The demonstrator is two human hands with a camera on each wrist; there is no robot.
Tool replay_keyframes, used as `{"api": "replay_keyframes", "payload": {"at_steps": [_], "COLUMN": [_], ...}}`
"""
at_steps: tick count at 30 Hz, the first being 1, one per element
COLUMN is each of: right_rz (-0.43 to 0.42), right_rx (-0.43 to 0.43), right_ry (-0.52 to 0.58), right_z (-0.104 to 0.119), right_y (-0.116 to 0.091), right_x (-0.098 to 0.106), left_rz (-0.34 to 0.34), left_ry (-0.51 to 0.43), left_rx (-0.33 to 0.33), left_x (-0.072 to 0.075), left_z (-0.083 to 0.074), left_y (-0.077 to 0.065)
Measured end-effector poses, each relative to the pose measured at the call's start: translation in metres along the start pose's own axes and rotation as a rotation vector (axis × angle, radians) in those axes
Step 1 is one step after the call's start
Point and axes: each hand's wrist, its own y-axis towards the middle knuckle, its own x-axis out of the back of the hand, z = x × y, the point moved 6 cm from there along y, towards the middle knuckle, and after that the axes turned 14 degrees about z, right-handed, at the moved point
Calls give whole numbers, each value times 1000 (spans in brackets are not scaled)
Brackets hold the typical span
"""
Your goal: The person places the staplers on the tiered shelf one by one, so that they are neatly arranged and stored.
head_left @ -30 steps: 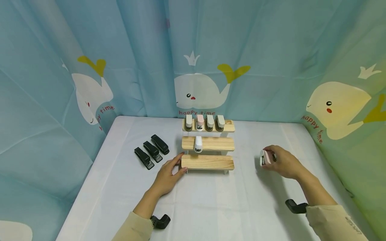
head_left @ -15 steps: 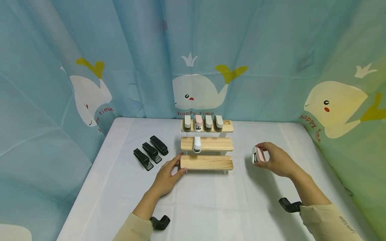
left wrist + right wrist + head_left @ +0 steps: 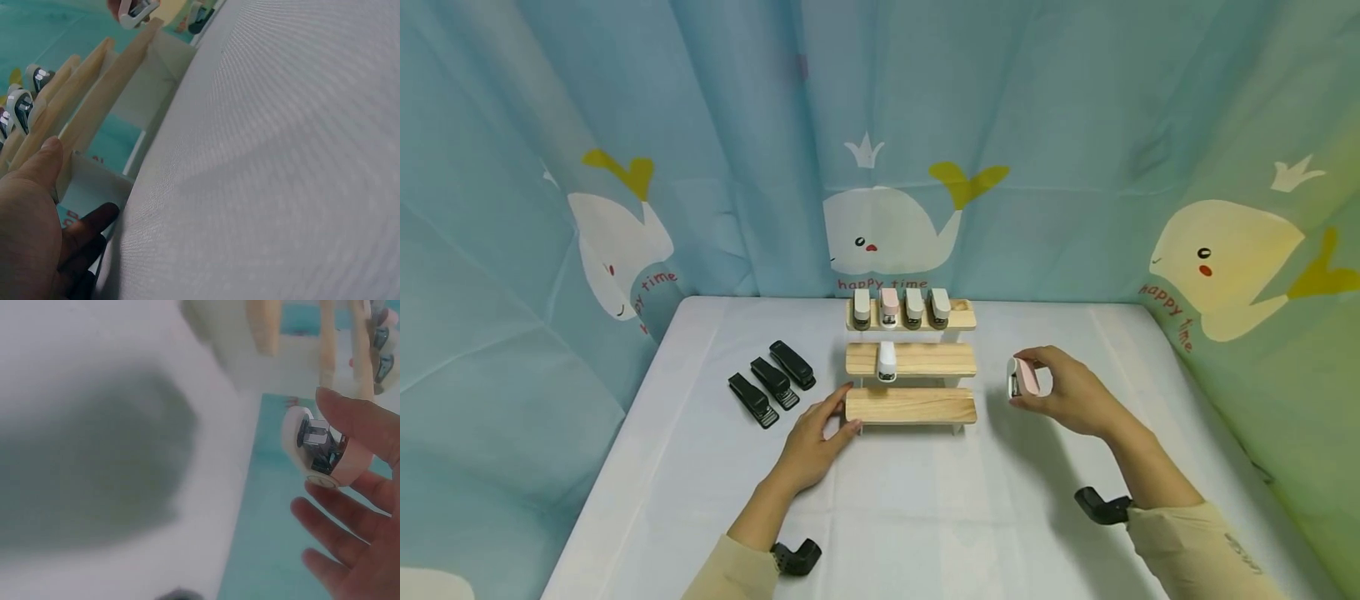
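My right hand (image 3: 1071,396) pinches a small pink and white stapler (image 3: 1024,379) in the air right of a three-tier wooden display stand (image 3: 912,406). In the right wrist view the stapler (image 3: 347,459) sits between thumb and fingertips, its metal end showing, the other fingers spread. My left hand (image 3: 808,446) holds the left end of the stand's lowest shelf. The left wrist view shows its thumb (image 3: 47,162) on the board's end and its fingers (image 3: 87,231) by the side support. A white stapler (image 3: 887,361) rests toward the left of the middle shelf.
Several small staplers line the top shelf, among them a pink one (image 3: 889,307) and a pale grey one (image 3: 939,307). Left of the stand, three black staplers (image 3: 772,383) lie slanted on the white tablecloth (image 3: 917,517). A whale-print curtain (image 3: 760,150) hangs behind.
My right hand has moved left with the pink stapler, closer to the stand. My left hand stays at the end of the lowest shelf. The head view has shifted slightly.
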Motion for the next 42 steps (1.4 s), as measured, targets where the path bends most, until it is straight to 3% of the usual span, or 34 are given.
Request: {"api": "replay_keyframes", "payload": {"at_steps": [26, 42], "right_rz": [-28, -21], "right_rx": [117, 130], "right_ry": [50, 54], "right_z": [46, 65], "right_y": [16, 25], "right_x": [-5, -12], "left_rz": [-6, -11], "left_ry": [18, 13], "left_rx": [1, -2], "left_x": [-2, -2], "left_z": [2, 1], "left_y": [-1, -1]}}
